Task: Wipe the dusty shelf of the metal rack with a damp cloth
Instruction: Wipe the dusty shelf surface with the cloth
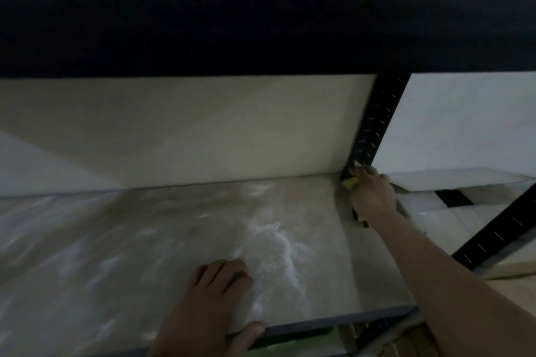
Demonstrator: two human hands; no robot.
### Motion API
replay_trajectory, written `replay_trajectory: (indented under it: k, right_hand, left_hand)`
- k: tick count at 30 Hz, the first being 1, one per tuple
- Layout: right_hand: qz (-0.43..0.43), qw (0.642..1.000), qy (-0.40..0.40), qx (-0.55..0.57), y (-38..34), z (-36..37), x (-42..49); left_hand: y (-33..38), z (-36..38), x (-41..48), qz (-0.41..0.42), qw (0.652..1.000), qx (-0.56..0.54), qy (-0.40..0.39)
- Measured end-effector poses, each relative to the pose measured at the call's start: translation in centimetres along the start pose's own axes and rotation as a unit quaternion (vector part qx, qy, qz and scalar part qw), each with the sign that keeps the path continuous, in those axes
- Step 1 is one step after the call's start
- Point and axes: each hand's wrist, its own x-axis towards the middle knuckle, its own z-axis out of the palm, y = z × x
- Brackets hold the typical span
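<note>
Dim rack shelf (145,240), pale and dusty, with a thick white streak (284,246) unwiped mid-shelf. Likely risk: the damp cloth (351,182) smears that streak into mud, or packs grime into the back seam. Near edge: left hand (208,298) rests on the shelf, fingers (220,269) loosely bent, thumb over the front lip, holding nothing. Far right corner: right hand (374,197) grips the yellow cloth, fingers curled round it, pressed at the base of the black post (380,119).

The pale shelf (145,240) bears white dust streaks (278,240) across its middle and a yellow cloth (351,182) in its far right corner.
</note>
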Motion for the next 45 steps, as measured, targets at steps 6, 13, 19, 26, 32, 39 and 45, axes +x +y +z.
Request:
replay_trajectory:
  k: [6, 13, 19, 26, 32, 39, 45]
  right_hand:
    - [0.002, 0.996, -0.050, -0.073, -0.6, 1.7, 0.3]
    - [-0.183, 0.981, 0.026, 0.051, -4.5, 1.7, -11.4]
    - [-0.197, 0.972, 0.018, 0.127, -1.8, -0.3, -9.3]
    - [-0.054, 0.997, -0.006, -0.058, -0.9, 0.7, -7.5]
    - [-0.269, 0.960, -0.025, 0.072, -6.2, 2.4, -14.9]
    - [-0.044, 0.998, 0.051, -0.019, 0.8, -0.7, -8.7]
    - [-0.083, 0.995, 0.026, -0.047, -1.6, 1.6, -12.3]
  left_hand:
    - [0.1, 0.1, -0.1, -0.002, 1.000, -0.003, -0.006]
    - [0.4, -0.1, -0.2, -0.012, 1.000, -0.018, -0.021]
    - [0.3, -0.4, -0.4, -0.025, 0.999, -0.036, -0.027]
    - [0.2, -0.1, -0.4, -0.019, 0.999, -0.034, -0.021]
    - [0.4, -0.1, -0.4, -0.021, 0.999, -0.035, -0.018]
    - [0.4, -0.1, -0.4, -0.025, 0.999, -0.040, -0.019]
    - [0.4, -0.1, -0.3, -0.023, 0.999, -0.031, -0.025]
